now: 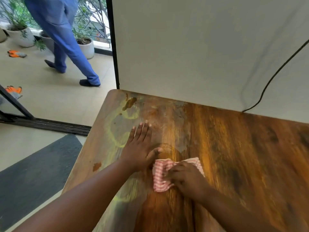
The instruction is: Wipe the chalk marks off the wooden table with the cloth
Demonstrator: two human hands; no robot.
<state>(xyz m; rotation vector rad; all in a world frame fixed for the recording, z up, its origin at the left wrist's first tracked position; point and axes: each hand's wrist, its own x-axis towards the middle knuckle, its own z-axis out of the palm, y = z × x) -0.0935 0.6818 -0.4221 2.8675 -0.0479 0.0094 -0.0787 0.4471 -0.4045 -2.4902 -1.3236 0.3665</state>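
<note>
A red-and-white checked cloth (pixel 159 174) lies bunched on the wooden table (pixel 234 156). My right hand (pixel 185 179) grips it with curled fingers and presses it onto the wood. My left hand (pixel 139 149) lies flat on the table just left of the cloth, fingers straight, thumb close to the cloth's top edge. Yellowish chalk marks (pixel 117 129) form smeared rings on the table's left part, beyond and left of my left hand. A fainter yellow smear (pixel 127 196) shows near the front left edge.
A white fabric backdrop (pixel 200 47) stands along the table's far edge, with a black cable (pixel 274 76) hanging on it. A person in blue trousers (pixel 66 39) walks on the floor at left. Potted plants (pixel 86 46) and orange gloves (pixel 15 53) lie beyond.
</note>
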